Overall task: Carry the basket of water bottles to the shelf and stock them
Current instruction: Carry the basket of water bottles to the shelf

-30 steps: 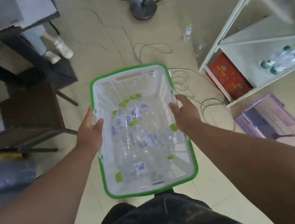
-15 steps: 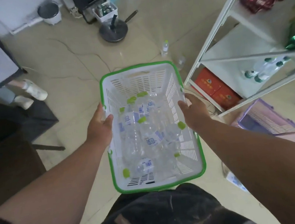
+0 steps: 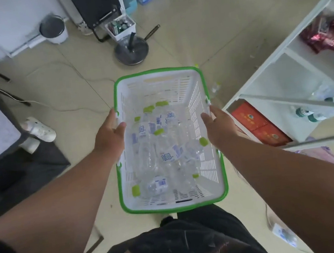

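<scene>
**Nearly there: basket arrived beside the shelf**

Still, your fingers [image 3: 117,119] stayed wrapped over the basket's rim on both sides, left hand [image 3: 109,137] and right hand [image 3: 218,126] each gripping a long edge. You held the basket [image 3: 156,79] off the floor in front of you, the water bottles [image 3: 164,147] lying loose inside. Over the last second the shelf [image 3: 278,84] swung closer on your right, its lower tier already holding a few bottles. By my reckoning the carry was almost done; setting down and stocking remained.
</scene>
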